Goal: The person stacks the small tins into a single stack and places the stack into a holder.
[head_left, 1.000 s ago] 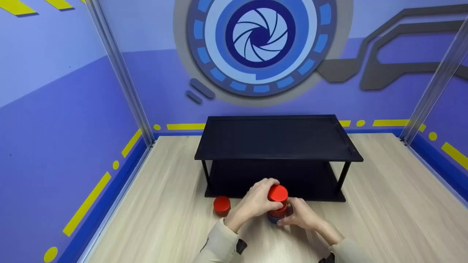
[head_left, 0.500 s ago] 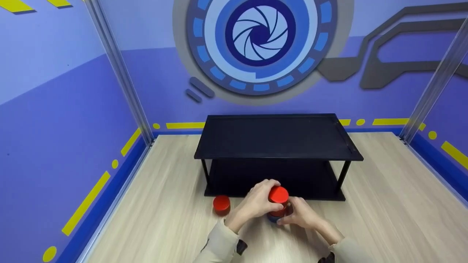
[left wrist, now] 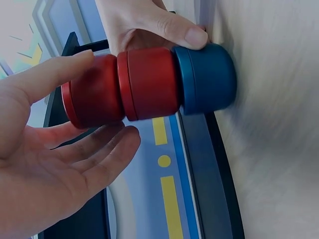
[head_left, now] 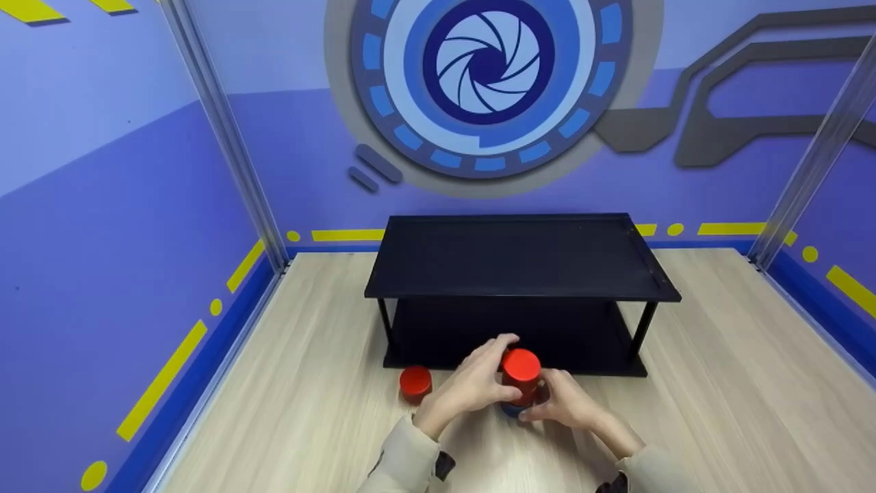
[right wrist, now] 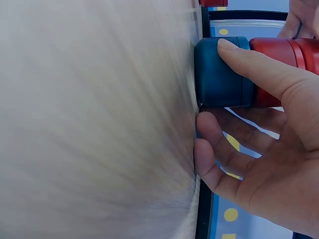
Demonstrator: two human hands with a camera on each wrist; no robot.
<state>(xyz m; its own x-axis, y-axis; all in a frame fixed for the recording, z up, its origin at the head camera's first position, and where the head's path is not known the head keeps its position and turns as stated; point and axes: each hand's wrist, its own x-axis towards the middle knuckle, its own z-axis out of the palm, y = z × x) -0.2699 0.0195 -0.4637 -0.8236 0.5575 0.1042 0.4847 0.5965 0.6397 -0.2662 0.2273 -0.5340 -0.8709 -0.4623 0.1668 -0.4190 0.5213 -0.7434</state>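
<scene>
Three small round lidded tins stand in an upright stack on the table: a blue tin (left wrist: 212, 79) at the bottom, a red tin (left wrist: 152, 82) in the middle and another red tin (head_left: 521, 366) on top. My left hand (head_left: 472, 383) lies loosely around the top red tin, its fingers spread. In the left wrist view its thumb overlaps that tin's edge; whether it touches cannot be told. My right hand (head_left: 568, 404) holds the blue tin at the base, thumb on its near side and fingers behind, as the right wrist view (right wrist: 264, 144) shows.
A separate red tin (head_left: 415, 385) stands on the wooden table (head_left: 308, 411) left of the stack. Just behind is a black two-tier shelf (head_left: 513, 257), its lower board close to the hands. Blue printed walls enclose the table at the back and sides.
My left hand has loosened from the top red tin, its fingers straightening and drawing slightly left. The tins remain stacked. My right hand stays where it was at the base.
</scene>
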